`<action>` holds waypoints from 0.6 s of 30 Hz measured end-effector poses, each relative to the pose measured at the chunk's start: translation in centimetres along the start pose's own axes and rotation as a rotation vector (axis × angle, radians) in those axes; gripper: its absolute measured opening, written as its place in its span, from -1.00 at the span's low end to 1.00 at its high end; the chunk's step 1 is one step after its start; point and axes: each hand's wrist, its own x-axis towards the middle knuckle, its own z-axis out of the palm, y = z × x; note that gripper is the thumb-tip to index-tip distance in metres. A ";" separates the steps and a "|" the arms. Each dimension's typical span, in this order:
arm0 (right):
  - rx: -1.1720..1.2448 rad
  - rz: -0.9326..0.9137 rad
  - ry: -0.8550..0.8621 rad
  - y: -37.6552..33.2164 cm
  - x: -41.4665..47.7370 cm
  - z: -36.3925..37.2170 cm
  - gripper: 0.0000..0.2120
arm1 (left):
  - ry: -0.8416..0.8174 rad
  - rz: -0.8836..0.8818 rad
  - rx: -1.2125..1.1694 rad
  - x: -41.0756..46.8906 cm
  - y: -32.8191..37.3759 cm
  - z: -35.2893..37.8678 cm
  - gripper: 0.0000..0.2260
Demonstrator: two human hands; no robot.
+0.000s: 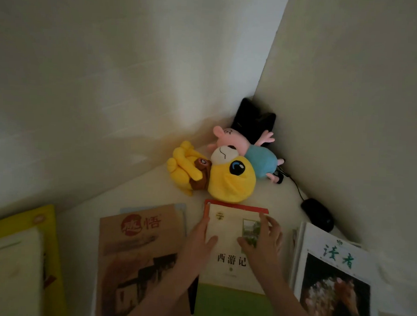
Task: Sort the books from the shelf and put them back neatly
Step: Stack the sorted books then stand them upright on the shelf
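Note:
A cream and green book (232, 234) lies on top of a red-edged book (238, 205) at the middle of the white surface. My left hand (199, 244) holds its left edge, thumb over the cover. My right hand (264, 245) grips its right side, fingers curled over the edge and thumb on the cover. To the left lies a brown magazine (139, 253) on another book. A white magazine (336, 273) with green characters lies on a stack to the right. At the far left sits a yellow-covered book (16, 251).
A yellow plush toy (216, 175), a pink and blue plush pig (251, 152) and a black object (255, 119) sit in the wall corner behind the books. A black mouse (318, 213) with its cable lies at the right by the wall.

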 end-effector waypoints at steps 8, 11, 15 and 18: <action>0.208 -0.306 -0.441 -9.2 -4.3 7.1 -0.57 | 0.322 0.010 -0.007 -6.1 -1.7 -10.0 -0.76; 0.263 -0.314 -0.595 -12.8 -6.1 10.3 -0.58 | 0.526 -0.035 -0.076 -9.0 -4.2 -15.5 -0.78; 0.292 -0.254 -0.782 -17.3 -8.9 14.5 -0.64 | 0.785 -0.092 -0.070 -13.6 -7.0 -21.2 -0.76; 0.262 -0.206 -0.889 -20.1 -11.1 17.0 -0.53 | 0.983 -0.136 0.039 -17.2 -9.2 -24.1 -0.70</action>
